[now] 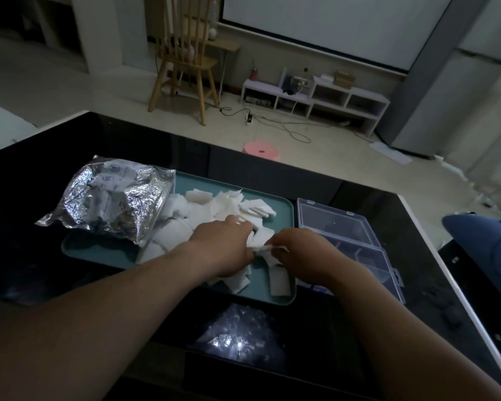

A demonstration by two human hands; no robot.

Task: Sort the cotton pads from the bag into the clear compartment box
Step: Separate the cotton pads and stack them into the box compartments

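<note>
Two hands are meeting over a teal tray (284,209) lying on a glossy black table (344,328). The left hand (226,250) and right hand (298,253) are both pinching one cotton pad (265,248). Loose cotton pads (214,206) are lying heaped on the tray beside the crumpled silver bag (113,198). The clear compartment box (350,241) is sitting open just right of the tray. Beyond, a wooden chair (182,68), a pink stool (261,151) and a low white shelf (315,96) are standing on pale floor.
</note>
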